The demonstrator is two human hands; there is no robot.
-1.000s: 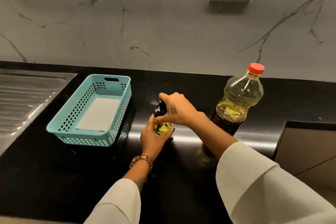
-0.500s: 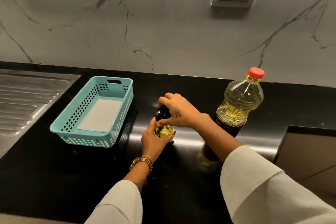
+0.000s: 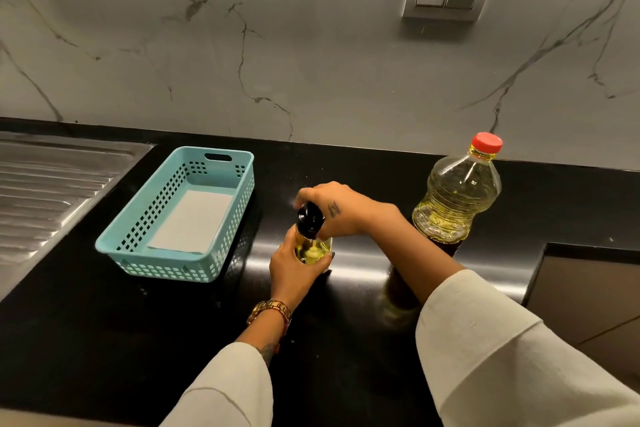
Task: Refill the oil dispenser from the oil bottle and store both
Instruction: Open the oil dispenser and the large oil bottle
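L hand (image 3: 294,270) grips small glass oil dispenser (image 3: 311,246) w/ yellow oil – R hand (image 3: 341,210) fingers curled on its black top (image 3: 310,217).

R hand (image 3: 341,210) a bit further round dispenser (image 3: 310,242) black top (image 3: 310,217)
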